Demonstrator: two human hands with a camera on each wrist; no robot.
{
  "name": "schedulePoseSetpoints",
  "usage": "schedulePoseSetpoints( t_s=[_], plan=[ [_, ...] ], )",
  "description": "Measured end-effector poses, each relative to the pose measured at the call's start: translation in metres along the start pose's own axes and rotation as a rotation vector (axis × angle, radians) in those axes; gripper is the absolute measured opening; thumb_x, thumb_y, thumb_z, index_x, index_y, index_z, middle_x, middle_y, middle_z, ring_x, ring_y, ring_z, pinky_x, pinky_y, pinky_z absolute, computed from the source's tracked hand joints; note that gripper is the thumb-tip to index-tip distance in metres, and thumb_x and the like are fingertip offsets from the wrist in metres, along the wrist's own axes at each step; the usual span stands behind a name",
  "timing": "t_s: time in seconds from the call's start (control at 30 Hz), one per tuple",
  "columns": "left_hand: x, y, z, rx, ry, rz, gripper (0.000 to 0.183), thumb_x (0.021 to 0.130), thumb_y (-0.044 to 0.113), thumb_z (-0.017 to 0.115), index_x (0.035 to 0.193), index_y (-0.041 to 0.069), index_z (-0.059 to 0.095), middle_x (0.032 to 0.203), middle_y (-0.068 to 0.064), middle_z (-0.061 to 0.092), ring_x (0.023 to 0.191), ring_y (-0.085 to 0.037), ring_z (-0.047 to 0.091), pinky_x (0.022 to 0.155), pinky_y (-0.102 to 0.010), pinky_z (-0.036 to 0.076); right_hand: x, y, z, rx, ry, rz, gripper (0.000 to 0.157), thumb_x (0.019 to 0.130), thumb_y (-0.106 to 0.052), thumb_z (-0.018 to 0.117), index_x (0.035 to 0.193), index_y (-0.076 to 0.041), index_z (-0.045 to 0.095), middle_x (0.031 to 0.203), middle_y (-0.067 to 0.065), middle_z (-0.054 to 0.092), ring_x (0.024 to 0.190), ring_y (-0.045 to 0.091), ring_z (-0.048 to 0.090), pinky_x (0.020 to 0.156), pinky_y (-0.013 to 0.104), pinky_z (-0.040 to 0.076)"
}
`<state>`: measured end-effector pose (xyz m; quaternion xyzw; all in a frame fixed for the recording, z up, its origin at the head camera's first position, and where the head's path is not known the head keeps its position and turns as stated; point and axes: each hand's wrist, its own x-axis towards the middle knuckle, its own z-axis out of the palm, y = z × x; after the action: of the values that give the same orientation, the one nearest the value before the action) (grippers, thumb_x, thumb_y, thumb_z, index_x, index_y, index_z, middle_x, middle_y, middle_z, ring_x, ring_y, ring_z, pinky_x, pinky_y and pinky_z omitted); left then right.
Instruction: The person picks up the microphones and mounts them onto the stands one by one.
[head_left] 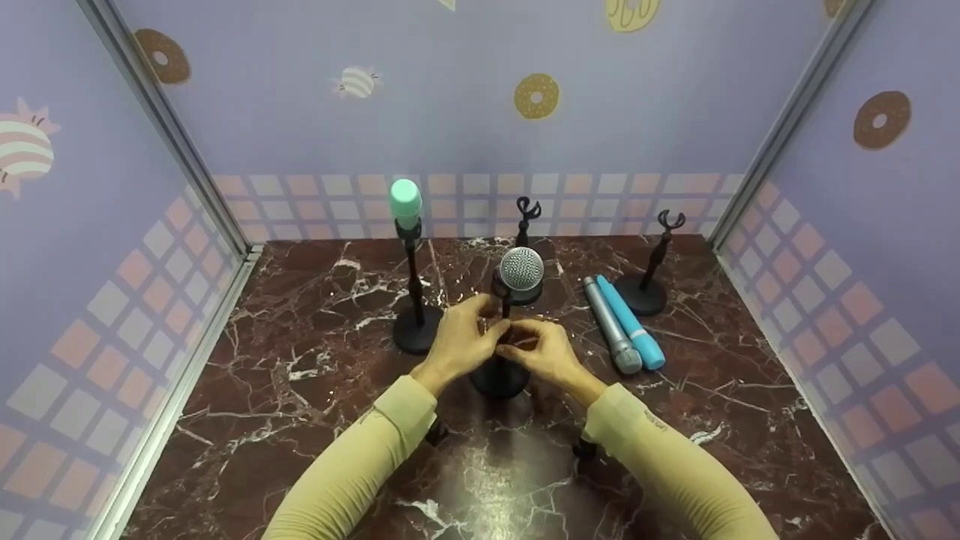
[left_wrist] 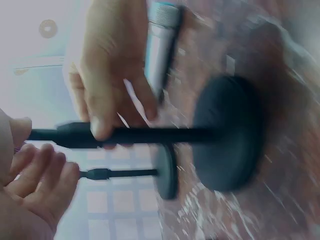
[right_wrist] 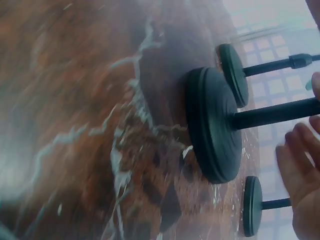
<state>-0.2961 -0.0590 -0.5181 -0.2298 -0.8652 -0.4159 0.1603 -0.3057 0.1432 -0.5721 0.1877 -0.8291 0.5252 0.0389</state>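
Note:
A black microphone stand (head_left: 500,377) stands upright on the dark marbled table between both hands, with a silver mesh-headed microphone (head_left: 521,268) at its top. My left hand (head_left: 463,339) holds the upper pole, its thumb in front and fingers curled behind. Slightly lower, my right hand (head_left: 546,349) pinches the same pole from the other side. In the left wrist view the right thumb (left_wrist: 101,122) presses the pole and the left hand (left_wrist: 37,192) is around its upper part. The round base (right_wrist: 215,125) shows in the right wrist view, where the right hand (right_wrist: 302,175) is partly cut off.
A second stand (head_left: 417,330) on the left bears a mint-green microphone (head_left: 406,202). Behind the held stand rises another stand with a bare clip (head_left: 528,208); a similar stand (head_left: 641,294) is at the right. A silver microphone (head_left: 611,324) and a blue microphone (head_left: 631,322) lie side by side.

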Motion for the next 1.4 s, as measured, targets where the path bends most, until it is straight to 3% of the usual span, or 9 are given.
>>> schedulePoseSetpoints(
  t_s=[0.23,0.47,0.8,0.9,0.97,1.07,1.13,1.2,1.4],
  plan=[
    [-0.03,-0.026,0.005,0.351,-0.2,0.005,0.039,0.101,0.027,0.078,0.132,0.004,0.073,0.126,-0.019,0.078,0.119,-0.043,0.074,0.104,-0.057,0.061,-0.009,0.007,-0.003,-0.268,-0.027,-0.05,0.038,0.096,-0.018,0.085,0.129,-0.001,0.079,0.126,0.023,0.083,0.114,0.046,0.08,0.101,0.059,0.066],
    [-0.043,-0.039,0.024,0.53,-0.318,0.042,0.042,0.104,0.032,0.077,0.134,0.002,0.074,0.134,-0.018,0.075,0.126,-0.04,0.071,0.107,-0.052,0.063,-0.017,0.015,0.002,-0.549,-0.104,-0.203,0.041,0.095,-0.021,0.085,0.128,0.002,0.077,0.131,0.021,0.081,0.124,0.043,0.075,0.112,0.057,0.06],
    [-0.051,-0.052,0.041,0.52,-0.282,0.028,0.029,0.102,0.025,0.08,0.123,0.005,0.079,0.132,-0.015,0.076,0.117,-0.038,0.071,0.101,-0.053,0.065,-0.019,0.017,0.014,-0.572,-0.13,-0.171,0.041,0.087,-0.022,0.09,0.121,0.0,0.081,0.127,0.019,0.081,0.122,0.042,0.076,0.11,0.055,0.061],
    [-0.052,-0.052,0.044,0.513,-0.279,0.037,0.026,0.103,0.024,0.079,0.122,0.006,0.08,0.132,-0.015,0.076,0.116,-0.037,0.07,0.102,-0.05,0.064,-0.019,0.025,0.016,-0.539,-0.098,-0.179,0.042,0.083,-0.022,0.092,0.117,0.0,0.082,0.124,0.019,0.08,0.118,0.044,0.076,0.106,0.058,0.062],
    [-0.052,-0.051,0.045,0.514,-0.281,0.041,0.025,0.103,0.024,0.079,0.121,0.007,0.081,0.131,-0.015,0.076,0.115,-0.036,0.07,0.103,-0.049,0.064,-0.015,0.047,0.019,-0.534,-0.058,-0.217,0.043,0.082,-0.03,0.092,0.115,-0.003,0.083,0.122,0.014,0.08,0.114,0.038,0.076,0.103,0.053,0.063],
    [-0.051,-0.05,0.046,0.517,-0.28,0.047,0.022,0.103,0.024,0.08,0.119,0.009,0.083,0.13,-0.014,0.077,0.113,-0.037,0.07,0.102,-0.049,0.063,-0.013,0.053,0.021,-0.544,-0.017,-0.225,0.044,0.078,-0.035,0.094,0.111,-0.006,0.084,0.116,0.01,0.079,0.108,0.034,0.077,0.097,0.054,0.063],
    [-0.05,-0.05,0.046,0.517,-0.281,0.047,0.022,0.102,0.024,0.08,0.118,0.009,0.083,0.129,-0.014,0.078,0.111,-0.037,0.07,0.101,-0.049,0.064,-0.013,0.052,0.021,-0.537,-0.019,-0.209,0.045,0.078,-0.034,0.094,0.111,-0.005,0.084,0.116,0.011,0.079,0.108,0.035,0.077,0.097,0.055,0.063],
    [-0.049,-0.05,0.046,0.511,-0.285,0.046,0.022,0.101,0.024,0.081,0.117,0.009,0.083,0.128,-0.014,0.078,0.111,-0.037,0.07,0.1,-0.05,0.064,-0.016,0.032,0.019,-0.522,-0.041,-0.159,0.044,0.076,-0.027,0.095,0.11,-0.001,0.084,0.116,0.017,0.079,0.108,0.042,0.076,0.097,0.063,0.062],
    [-0.047,-0.051,0.043,0.488,-0.293,0.048,0.022,0.1,0.022,0.082,0.117,0.008,0.084,0.128,-0.015,0.077,0.112,-0.039,0.071,0.1,-0.052,0.064,-0.017,0.015,0.02,-0.548,-0.078,-0.091,0.042,0.078,-0.023,0.096,0.111,0.0,0.085,0.118,0.019,0.079,0.111,0.043,0.076,0.101,0.059,0.062]
  ],
)
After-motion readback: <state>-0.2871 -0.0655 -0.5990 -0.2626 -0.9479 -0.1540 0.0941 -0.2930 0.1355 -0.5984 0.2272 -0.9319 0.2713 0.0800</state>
